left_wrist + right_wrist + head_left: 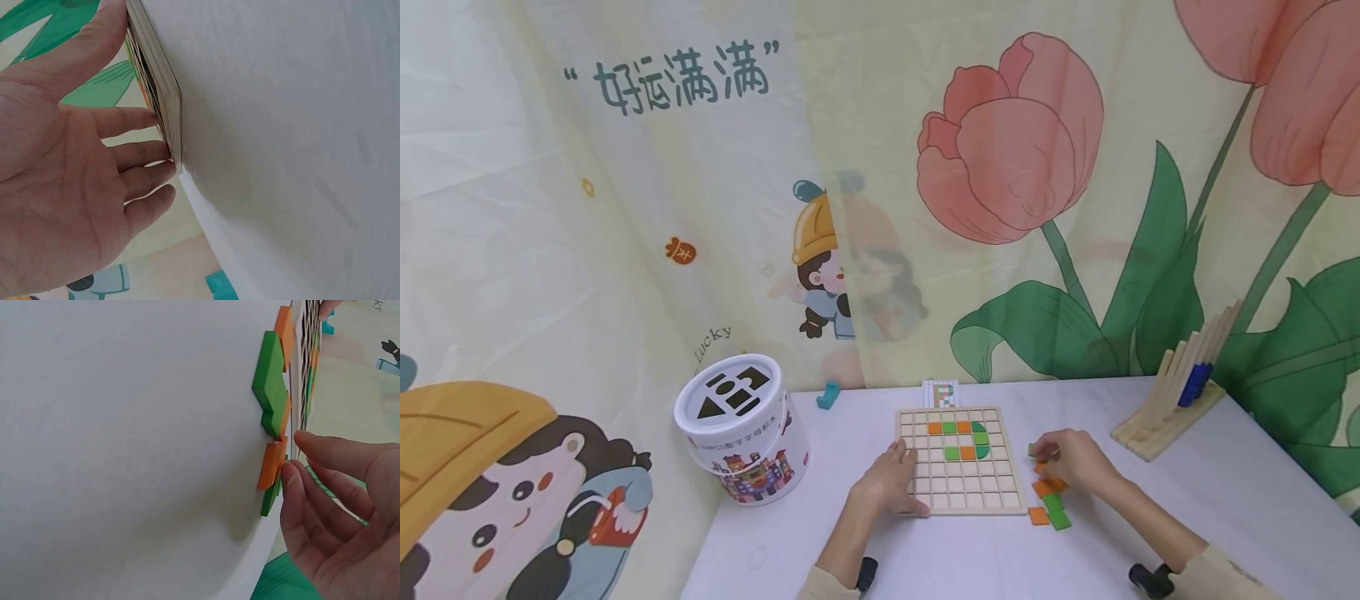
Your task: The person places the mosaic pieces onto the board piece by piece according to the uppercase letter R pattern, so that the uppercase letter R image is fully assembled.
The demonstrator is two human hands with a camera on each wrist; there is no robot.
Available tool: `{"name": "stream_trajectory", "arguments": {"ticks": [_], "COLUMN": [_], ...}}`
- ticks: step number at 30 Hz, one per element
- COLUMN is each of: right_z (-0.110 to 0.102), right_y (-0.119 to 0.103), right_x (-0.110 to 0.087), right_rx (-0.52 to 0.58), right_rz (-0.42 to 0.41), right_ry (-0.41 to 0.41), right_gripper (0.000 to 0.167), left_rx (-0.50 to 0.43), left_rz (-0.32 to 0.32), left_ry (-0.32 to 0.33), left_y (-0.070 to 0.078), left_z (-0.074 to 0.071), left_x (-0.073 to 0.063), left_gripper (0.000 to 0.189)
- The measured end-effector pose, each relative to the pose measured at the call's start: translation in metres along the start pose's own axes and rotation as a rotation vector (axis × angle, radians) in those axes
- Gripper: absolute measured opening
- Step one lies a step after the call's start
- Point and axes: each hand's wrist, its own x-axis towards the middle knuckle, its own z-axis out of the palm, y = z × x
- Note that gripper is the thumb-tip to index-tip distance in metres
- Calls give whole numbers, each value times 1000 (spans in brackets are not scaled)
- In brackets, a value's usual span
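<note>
A square wooden grid board (992, 485) lies on the white table. Orange and green tiles in its upper cells form a loop, with rounded green pieces (980, 440) at the right side. My left hand (889, 485) rests at the board's left edge, fingers extended; its fingertips meet the edge in the left wrist view. Right of the board lies a loose group of orange tiles (1038, 516) and green tiles (1057, 513). Over the far end of this group is my right hand (1075, 458). Its thumb and forefinger are close together beside an orange tile (270, 466); I cannot tell whether they pinch it.
A small pattern card (942, 392) lies behind the board. A white lidded bucket (752, 458) with shaped holes stands at the left, near a teal piece (828, 395). At the right back stands a wooden rack (1176, 400) with upright rods and blue pieces. Printed curtains hang behind.
</note>
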Motion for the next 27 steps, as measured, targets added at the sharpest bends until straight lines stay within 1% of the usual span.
{"name": "stream_trajectory", "arguments": {"ticks": [9,19,23,27], "right_z": [-1,2,2,1], "right_y": [5,0,-4,-9], "right_x": [-4,0,2,3], "right_rx": [-85,-120,-85,-2], "right_rz": [-1,-39,-36,3], "right_ry": [21,32,26,1], "right_gripper": [24,25,26,27], "left_rx": [11,5,9,6], "left_rz": [-4,-15,-16,-20], "left_ry": [-3,2,3,-1], "left_y": [2,0,0,0], "left_z": [0,0,0,1], "left_x": [1,2,2,2], "left_gripper": [105,106,105,105]}}
